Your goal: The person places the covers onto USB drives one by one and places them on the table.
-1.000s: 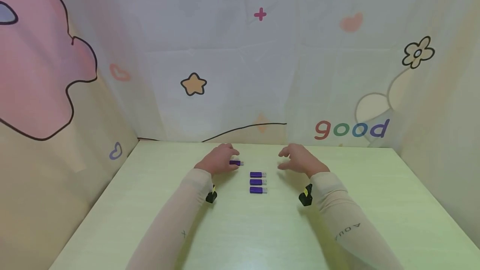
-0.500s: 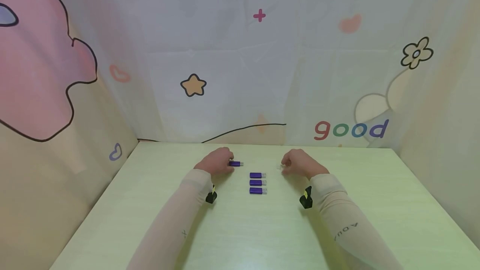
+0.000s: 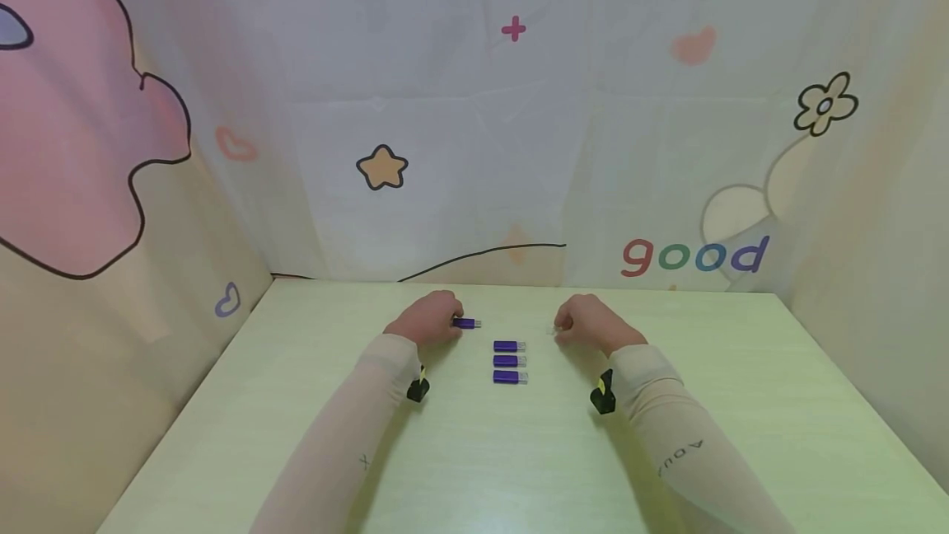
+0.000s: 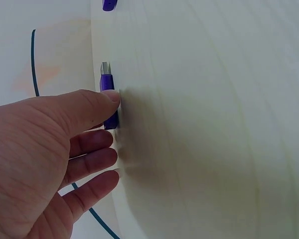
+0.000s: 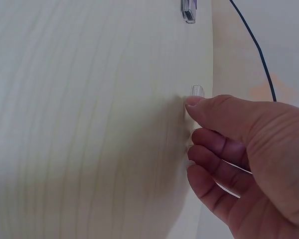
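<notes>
A purple USB stick (image 4: 106,82) with its metal plug bare is pinched between the thumb and fingers of my left hand (image 3: 430,320), close over the table. The plug points right, toward my other hand. My right hand (image 3: 596,325) pinches a small clear USB cap (image 5: 197,90); thumb and fingers hide most of it. Between and in front of the hands, three purple USB sticks lie in a column: the far one (image 3: 508,346), the middle one (image 3: 509,361) and the near one (image 3: 510,377). Each has a clear cap over its right end.
The pale wooden table (image 3: 474,460) runs back to a printed cloth backdrop (image 3: 460,213), just behind both hands. Cloth walls also stand at the left and right sides. A small black wrist camera (image 3: 418,386) hangs under the left cuff, another black camera (image 3: 604,392) under the right.
My right hand's fingers have closed from a spread pose onto the clear cap. My left hand's fingers have drawn in around the uncapped USB stick. The three lying sticks have stayed put.
</notes>
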A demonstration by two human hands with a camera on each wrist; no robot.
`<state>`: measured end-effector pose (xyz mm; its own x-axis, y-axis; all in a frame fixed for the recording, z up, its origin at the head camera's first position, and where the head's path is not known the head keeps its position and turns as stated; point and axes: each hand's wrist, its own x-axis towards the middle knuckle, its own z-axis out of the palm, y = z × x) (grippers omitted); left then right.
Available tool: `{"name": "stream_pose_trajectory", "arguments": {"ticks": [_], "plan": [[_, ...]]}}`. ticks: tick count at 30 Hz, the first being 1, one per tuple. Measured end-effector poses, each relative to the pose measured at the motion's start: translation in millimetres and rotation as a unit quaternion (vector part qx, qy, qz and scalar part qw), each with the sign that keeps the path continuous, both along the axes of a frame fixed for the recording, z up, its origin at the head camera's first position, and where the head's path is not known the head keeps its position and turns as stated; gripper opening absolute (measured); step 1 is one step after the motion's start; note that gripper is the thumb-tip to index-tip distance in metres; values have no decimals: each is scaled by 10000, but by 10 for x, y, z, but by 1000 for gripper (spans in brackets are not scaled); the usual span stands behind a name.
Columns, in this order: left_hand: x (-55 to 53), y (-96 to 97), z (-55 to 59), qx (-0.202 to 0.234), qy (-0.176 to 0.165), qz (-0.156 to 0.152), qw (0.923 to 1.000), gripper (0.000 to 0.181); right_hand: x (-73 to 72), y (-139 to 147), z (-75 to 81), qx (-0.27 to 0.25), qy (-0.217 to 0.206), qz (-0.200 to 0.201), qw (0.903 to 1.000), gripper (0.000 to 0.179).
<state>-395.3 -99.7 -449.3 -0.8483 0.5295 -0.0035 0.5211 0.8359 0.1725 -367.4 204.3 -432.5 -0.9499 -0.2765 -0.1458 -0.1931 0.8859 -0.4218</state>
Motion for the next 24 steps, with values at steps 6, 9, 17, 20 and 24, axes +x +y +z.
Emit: {"name": "stream_pose_trajectory", "arguments": {"ticks": [6,9,17,20,24], "plan": [[-36,14,-13,-95,-15,-41,9999,9,-16,-23,1,77,45,65,9999,30],[-43,20,-13,-102,-28,-34,9999,10,-25,-37,-2,132,93,137,9998,26],[-15,40,25,-73,-48,35,10000,8,-48,-56,-11,118,119,221,9996,22],[-8,43,27,-56,-58,63,9999,7,-48,-62,-13,93,117,234,9996,21],[-2,48,28,-20,-39,37,10000,7,-58,-66,-22,110,137,294,9994,18]]}}
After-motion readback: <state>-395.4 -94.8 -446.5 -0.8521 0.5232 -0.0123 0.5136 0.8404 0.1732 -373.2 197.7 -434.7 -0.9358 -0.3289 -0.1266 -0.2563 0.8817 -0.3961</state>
